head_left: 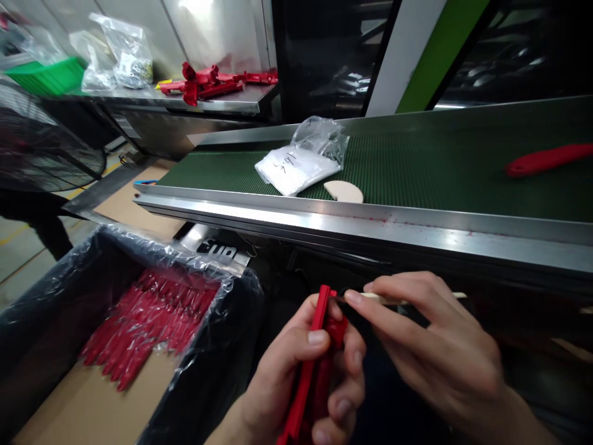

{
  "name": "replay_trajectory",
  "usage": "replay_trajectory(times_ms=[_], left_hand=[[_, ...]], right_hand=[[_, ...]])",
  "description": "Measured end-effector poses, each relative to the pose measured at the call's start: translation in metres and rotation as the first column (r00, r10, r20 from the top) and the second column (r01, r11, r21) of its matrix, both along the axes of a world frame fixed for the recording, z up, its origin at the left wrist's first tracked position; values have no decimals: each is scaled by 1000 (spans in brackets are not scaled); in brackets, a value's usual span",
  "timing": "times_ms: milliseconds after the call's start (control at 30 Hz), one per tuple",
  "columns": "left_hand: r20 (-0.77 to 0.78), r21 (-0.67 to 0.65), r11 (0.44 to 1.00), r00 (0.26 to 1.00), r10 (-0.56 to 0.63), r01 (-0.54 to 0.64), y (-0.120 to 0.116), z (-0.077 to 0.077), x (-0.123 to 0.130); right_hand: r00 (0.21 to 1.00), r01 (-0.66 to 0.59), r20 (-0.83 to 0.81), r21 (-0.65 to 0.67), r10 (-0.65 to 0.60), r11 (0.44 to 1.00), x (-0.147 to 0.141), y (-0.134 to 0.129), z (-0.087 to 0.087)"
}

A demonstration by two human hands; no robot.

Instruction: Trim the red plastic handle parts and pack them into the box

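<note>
Low in the head view, my left hand (308, 364) is closed around a long red plastic part (303, 389), which it holds tilted with the upper end away from me. My right hand (430, 340) pinches a slim pale-handled tool (384, 299) with a narrow dark tip. That tip meets the upper end of the red part, or is very close to it; the fingers partly hide the spot. The lower end of the part runs out of the picture.
Beyond my hands runs a green conveyor belt (393, 167) with a metal edge (417, 238). It carries a white plastic bag (296, 167), a pale disc (345, 191) and a red part (551, 159). A lined box (50, 408) of red parts (148, 321) stands left. Red pieces (208, 83) lie on the back table.
</note>
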State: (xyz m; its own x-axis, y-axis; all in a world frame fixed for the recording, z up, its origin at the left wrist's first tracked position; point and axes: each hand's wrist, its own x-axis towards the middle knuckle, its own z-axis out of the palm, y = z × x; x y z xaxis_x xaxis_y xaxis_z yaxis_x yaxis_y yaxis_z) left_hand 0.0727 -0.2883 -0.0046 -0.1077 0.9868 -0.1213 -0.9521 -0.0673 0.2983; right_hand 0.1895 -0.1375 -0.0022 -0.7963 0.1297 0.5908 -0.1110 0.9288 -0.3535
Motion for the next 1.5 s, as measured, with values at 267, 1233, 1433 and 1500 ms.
replay_trajectory(times_ms=[267,1233,1433,1500], left_hand=[[-5,-9,1000,1000,4,-4,-1,0,3],[42,7,1000,999,-16,16,-7,-2,8],[49,4,1000,999,-7,7,-7,-3,8],[62,17,1000,998,-18,17,-7,-3,8]], right_hand=[[1000,17,-14,17,-17,1000,0,0,-1],[998,31,-54,46,-29,998,0,-5,-6],[998,44,-49,51,-42,998,2,-5,-7],[998,41,-47,61,-38,997,3,-4,-6]])
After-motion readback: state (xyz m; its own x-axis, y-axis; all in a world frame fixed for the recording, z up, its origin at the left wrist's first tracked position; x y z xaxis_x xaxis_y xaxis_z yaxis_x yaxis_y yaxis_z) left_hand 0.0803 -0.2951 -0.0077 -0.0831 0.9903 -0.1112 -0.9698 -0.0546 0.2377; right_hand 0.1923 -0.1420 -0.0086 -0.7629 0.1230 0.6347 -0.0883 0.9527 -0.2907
